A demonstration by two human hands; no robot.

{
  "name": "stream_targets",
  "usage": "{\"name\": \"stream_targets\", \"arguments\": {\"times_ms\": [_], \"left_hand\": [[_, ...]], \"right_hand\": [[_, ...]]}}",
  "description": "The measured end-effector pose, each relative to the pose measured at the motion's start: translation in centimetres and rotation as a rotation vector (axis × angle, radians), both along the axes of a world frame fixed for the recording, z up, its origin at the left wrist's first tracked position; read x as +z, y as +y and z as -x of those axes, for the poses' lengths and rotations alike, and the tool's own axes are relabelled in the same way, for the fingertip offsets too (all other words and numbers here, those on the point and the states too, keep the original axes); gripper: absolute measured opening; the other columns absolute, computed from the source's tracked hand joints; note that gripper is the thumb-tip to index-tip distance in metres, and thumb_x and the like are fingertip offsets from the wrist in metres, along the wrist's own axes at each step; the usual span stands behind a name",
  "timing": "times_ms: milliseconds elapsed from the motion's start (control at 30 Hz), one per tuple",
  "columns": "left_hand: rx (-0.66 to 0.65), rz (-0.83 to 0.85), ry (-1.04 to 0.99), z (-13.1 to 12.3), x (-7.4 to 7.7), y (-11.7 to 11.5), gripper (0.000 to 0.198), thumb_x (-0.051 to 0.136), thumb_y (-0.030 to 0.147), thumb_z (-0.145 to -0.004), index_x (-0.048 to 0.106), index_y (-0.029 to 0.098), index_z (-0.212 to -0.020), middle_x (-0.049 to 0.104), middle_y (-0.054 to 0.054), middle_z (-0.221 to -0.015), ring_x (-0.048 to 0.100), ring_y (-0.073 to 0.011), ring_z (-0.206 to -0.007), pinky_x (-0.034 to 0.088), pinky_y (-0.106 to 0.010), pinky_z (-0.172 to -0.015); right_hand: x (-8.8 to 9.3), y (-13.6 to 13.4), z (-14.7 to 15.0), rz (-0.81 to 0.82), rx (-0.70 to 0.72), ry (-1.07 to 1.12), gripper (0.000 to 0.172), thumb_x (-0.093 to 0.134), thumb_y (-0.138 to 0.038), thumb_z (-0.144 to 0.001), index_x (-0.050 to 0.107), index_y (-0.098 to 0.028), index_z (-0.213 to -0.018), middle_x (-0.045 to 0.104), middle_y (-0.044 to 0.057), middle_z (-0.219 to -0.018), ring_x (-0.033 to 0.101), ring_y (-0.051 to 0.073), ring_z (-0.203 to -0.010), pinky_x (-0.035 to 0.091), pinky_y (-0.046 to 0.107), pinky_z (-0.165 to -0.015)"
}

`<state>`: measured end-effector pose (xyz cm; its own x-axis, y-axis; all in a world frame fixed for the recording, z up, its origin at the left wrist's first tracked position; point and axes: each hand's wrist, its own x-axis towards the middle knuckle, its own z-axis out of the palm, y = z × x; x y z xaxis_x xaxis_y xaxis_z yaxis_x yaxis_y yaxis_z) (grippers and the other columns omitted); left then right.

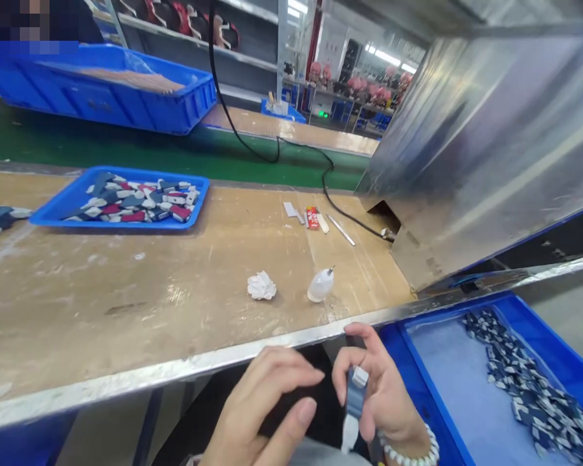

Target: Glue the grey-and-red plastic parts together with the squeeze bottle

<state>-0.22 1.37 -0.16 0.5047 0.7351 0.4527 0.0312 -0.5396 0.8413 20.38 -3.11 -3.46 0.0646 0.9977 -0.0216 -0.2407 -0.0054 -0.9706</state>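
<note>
My right hand (pixel 376 395) is closed around a small blue-grey and white strip-shaped piece (pixel 355 396), held upright below the edge of the workbench. My left hand (pixel 265 404) sits just left of it, fingers loosely extended toward the piece, thumb apart, holding nothing that I can see. A bead bracelet (pixel 412 456) circles my right wrist. A blue bin (pixel 466 388) at my right holds several similar blue and white pieces (pixel 529 382).
On the wooden workbench (pixel 150 291) lie a crumpled white wad (pixel 261 285), a small glue bottle (pixel 320 285), a red packet with white sticks (pixel 313 217) and a blue tray of pieces (pixel 126 197). A metal housing (pixel 486 149) stands at right. A green conveyor (pixel 126 152) and blue crate (pixel 116 87) lie beyond.
</note>
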Motion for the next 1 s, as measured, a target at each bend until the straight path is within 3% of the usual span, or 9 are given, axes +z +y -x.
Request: {"name": "stream_targets", "arguments": {"times_ms": [100, 200, 267, 367, 433, 600, 700, 833, 1000], "left_hand": [[-0.026, -0.037, -0.016, 0.2, 1.2, -0.2, 0.022, 0.051, 0.035, -0.104, 0.062, 0.029, -0.122, 0.069, -0.004, -0.107, 0.06, -0.0189, -0.111, 0.051, -0.028, -0.097], [-0.083, -0.025, -0.005, 0.6, 1.3, -0.3, 0.022, 0.051, 0.034, -0.104, 0.066, 0.028, -0.117, 0.073, -0.004, -0.098, 0.06, -0.0211, -0.109, 0.052, -0.033, -0.096], [-0.018, -0.007, -0.017, 1.0, 1.0, -0.3, 0.019, 0.054, 0.03, -0.103, 0.069, 0.027, -0.112, 0.074, -0.003, -0.094, 0.061, -0.0198, -0.106, 0.054, -0.03, -0.092], [0.167, 0.0, -0.063, 1.7, 0.7, -0.3, 0.017, 0.058, 0.023, -0.101, 0.071, 0.026, -0.112, 0.074, -0.001, -0.091, 0.063, -0.0164, -0.099, 0.054, -0.025, -0.086], [0.237, 0.012, -0.092, 2.0, 0.5, -0.2, 0.018, 0.06, 0.021, -0.1, 0.072, 0.025, -0.113, 0.074, -0.001, -0.092, 0.065, -0.0149, -0.094, 0.055, -0.024, -0.082], [0.277, -0.04, -0.122, 2.3, 0.4, -0.3, 0.018, 0.066, 0.018, -0.096, 0.073, 0.023, -0.111, 0.075, -0.003, -0.093, 0.069, -0.0161, -0.088, 0.059, -0.025, -0.076], [0.348, -0.061, -0.077, 2.2, 0.6, -1.1, 0.023, 0.066, 0.012, -0.094, 0.073, 0.023, -0.113, 0.074, -0.004, -0.094, 0.069, -0.0187, -0.091, 0.062, -0.029, -0.078], [0.415, -0.031, -0.057, 2.0, 0.9, -2.4, 0.029, 0.067, 0.011, -0.092, 0.072, 0.026, -0.116, 0.074, -0.005, -0.097, 0.069, -0.0233, -0.096, 0.065, -0.036, -0.079], [0.365, 0.024, -0.074, 2.0, 0.3, -2.2, 0.03, 0.065, 0.01, -0.093, 0.071, 0.024, -0.119, 0.075, -0.007, -0.094, 0.071, -0.0223, -0.087, 0.065, -0.037, -0.079]], "right_hand": [[0.1, -0.1, 3.4, 0.025, 0.327, 0.387, 0.108, 0.099, -0.053, -0.043, 0.045, -0.032, -0.134, 0.066, -0.007, -0.066, 0.063, 0.013, -0.051, 0.051, 0.02, -0.05], [0.4, 0.2, 5.5, -0.007, 0.394, 0.407, 0.105, 0.096, -0.057, -0.047, 0.047, -0.034, -0.137, 0.07, -0.003, -0.081, 0.075, 0.02, -0.085, 0.059, 0.034, -0.084], [0.5, 0.0, 6.3, -0.011, 0.329, 0.319, 0.101, 0.089, -0.066, -0.053, 0.046, -0.036, -0.14, 0.071, 0.002, -0.1, 0.072, 0.024, -0.102, 0.056, 0.041, -0.095], [0.2, -0.8, 7.2, -0.047, 0.221, 0.089, 0.103, 0.082, -0.072, -0.06, 0.038, -0.037, -0.147, 0.056, 0.012, -0.134, 0.072, 0.026, -0.098, 0.062, 0.038, -0.078], [0.0, -1.4, 7.6, -0.194, 0.139, -0.125, 0.095, 0.079, -0.065, -0.071, 0.037, -0.035, -0.151, 0.048, 0.016, -0.143, 0.07, 0.027, -0.102, 0.063, 0.035, -0.077], [0.2, -1.4, 8.7, -0.503, -0.232, -0.617, 0.046, 0.058, -0.037, -0.099, 0.054, -0.029, -0.144, 0.067, 0.012, -0.123, 0.068, 0.027, -0.112, 0.062, 0.035, -0.089], [0.4, -1.2, 9.2, -0.561, -0.294, -0.693, 0.043, 0.052, -0.031, -0.102, 0.054, -0.025, -0.145, 0.07, 0.013, -0.121, 0.071, 0.026, -0.107, 0.064, 0.035, -0.086], [0.5, -1.6, 9.5, -0.508, -0.322, -0.758, 0.045, 0.05, -0.027, -0.102, 0.051, -0.031, -0.146, 0.072, 0.01, -0.118, 0.073, 0.026, -0.106, 0.065, 0.038, -0.085], [0.4, -1.2, 9.0, -0.562, -0.291, -0.756, 0.048, 0.05, -0.02, -0.1, 0.049, -0.026, -0.148, 0.071, 0.011, -0.12, 0.071, 0.025, -0.108, 0.064, 0.035, -0.088]]}}
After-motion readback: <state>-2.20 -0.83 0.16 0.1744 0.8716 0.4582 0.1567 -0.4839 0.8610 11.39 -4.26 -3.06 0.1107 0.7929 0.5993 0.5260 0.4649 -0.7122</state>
